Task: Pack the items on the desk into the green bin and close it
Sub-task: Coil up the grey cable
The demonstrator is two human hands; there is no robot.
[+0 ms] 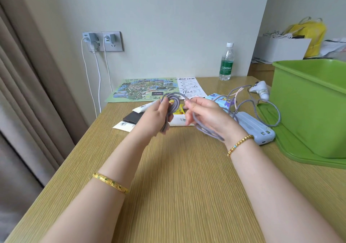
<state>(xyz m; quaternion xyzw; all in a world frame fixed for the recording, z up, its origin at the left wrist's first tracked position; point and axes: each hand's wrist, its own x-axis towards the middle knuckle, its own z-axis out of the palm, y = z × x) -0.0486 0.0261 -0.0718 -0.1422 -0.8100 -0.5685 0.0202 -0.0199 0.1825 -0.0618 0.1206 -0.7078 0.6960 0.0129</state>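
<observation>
The grey cable is half coiled above the desk; the left hand grips the coil, and the right hand, at its 3 o'clock, pinches the loose run, which trails toward 3 o'clock over the power bank. At 3 o'clock stands the open green bin on its lid. A map lies at 12 o'clock, a bottle at 1 o'clock.

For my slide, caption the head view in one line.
Left hand holds a coiled grey cable while right hand feeds more, beside the open green bin.
</observation>
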